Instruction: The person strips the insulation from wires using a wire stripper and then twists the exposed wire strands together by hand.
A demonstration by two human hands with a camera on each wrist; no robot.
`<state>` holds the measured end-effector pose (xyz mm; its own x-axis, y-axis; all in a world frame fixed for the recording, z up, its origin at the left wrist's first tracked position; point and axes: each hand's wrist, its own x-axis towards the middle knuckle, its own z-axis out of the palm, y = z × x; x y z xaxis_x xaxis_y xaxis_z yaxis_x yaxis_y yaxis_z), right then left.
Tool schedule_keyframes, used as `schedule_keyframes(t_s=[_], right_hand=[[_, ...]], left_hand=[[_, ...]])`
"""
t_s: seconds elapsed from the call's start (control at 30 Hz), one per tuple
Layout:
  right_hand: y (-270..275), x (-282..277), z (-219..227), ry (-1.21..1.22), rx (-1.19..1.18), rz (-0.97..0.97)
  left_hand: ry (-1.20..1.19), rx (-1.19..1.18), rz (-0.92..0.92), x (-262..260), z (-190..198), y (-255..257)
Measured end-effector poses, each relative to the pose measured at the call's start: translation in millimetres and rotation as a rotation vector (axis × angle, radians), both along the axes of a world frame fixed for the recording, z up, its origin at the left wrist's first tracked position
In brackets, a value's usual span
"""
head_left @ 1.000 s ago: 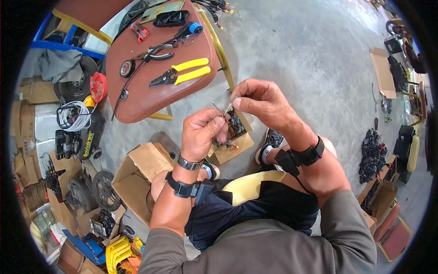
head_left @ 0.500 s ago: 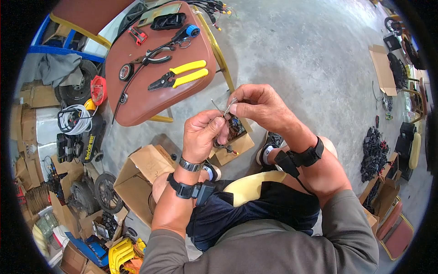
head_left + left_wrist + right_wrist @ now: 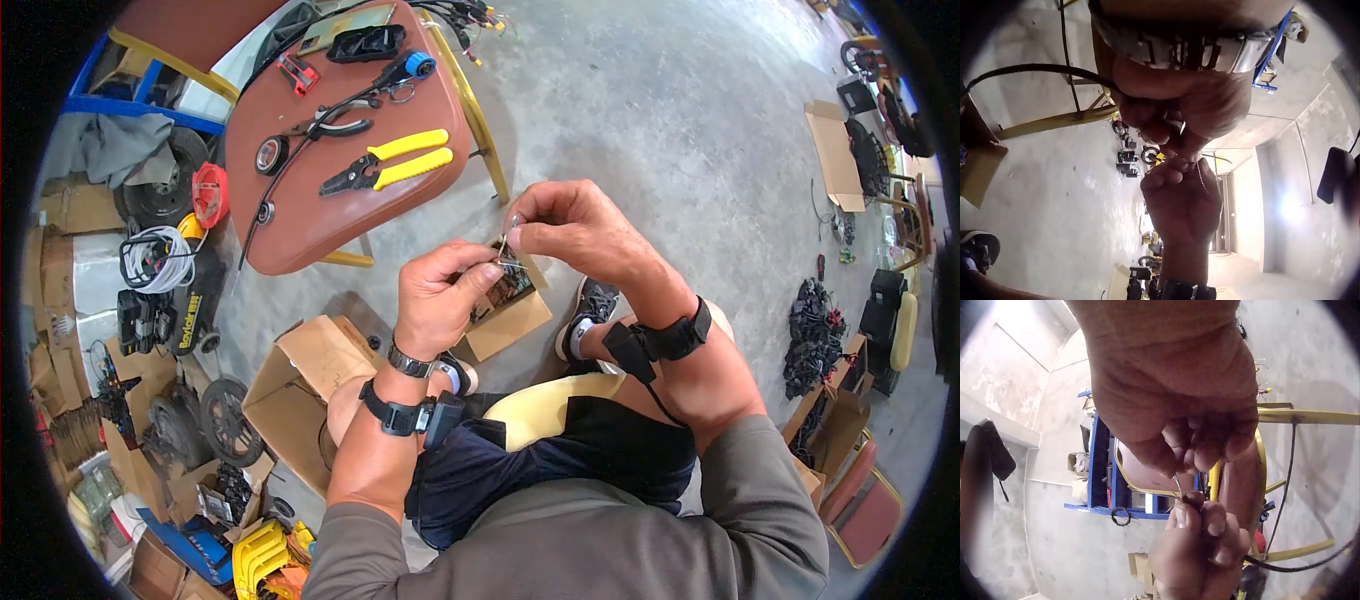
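Observation:
In the head view, my left hand (image 3: 438, 298) pinches thin wires between thumb and index finger, above a small cardboard box (image 3: 510, 328). A bare wire end (image 3: 514, 265) sticks out to the right past that thumb. My right hand (image 3: 572, 228), just above and to the right, pinches a thin wire (image 3: 504, 243) between thumb and fingertips. In the right wrist view, a short silvery wire (image 3: 1177, 482) spans the two hands' fingertips. From my left hand a black cable (image 3: 1041, 67) arcs away in the left wrist view.
A brown chair seat (image 3: 300, 225) ahead bears yellow-handled wire strippers (image 3: 385, 165), pliers (image 3: 345, 128), a roll of tape (image 3: 271, 155), a red tool (image 3: 297, 74) and a cable with a blue connector (image 3: 419, 65). An open cardboard box (image 3: 290, 400) stands by the left leg.
The left hand has turned slightly, and its spare wire end, which pointed up and left, now points right. Dark wiring that hung below that hand is out of sight. The right hand keeps its pinch.

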<state>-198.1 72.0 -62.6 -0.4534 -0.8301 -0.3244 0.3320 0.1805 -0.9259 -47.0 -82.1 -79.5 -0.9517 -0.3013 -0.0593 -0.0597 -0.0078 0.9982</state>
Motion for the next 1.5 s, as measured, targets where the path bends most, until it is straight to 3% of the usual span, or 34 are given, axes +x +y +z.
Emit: schedule_keyframes(t_s=[0.33,0.53,0.83,1.1,1.5], right_hand=[[-1.7,0.9,-3.2,0.041,-0.039,0.015],[2.7,-3.4,3.0,0.086,-0.022,0.123],[4.0,-3.4,10.4,0.173,-0.006,0.186],[5.3,-2.0,6.8,0.208,-0.061,0.193],[0.8,0.5,-0.4,0.018,-0.090,0.077]], left_hand=[[-0.065,-0.045,-0.009,-0.8,6.1,-1.6],[-0.086,0.035,-0.136,0.6,6.6,-3.9],[-0.160,0.317,-0.142,4.5,3.2,-5.8],[-0.142,0.300,-0.115,4.6,-0.5,-6.8],[-0.116,0.385,-0.055,3.3,-7.3,-6.3]])
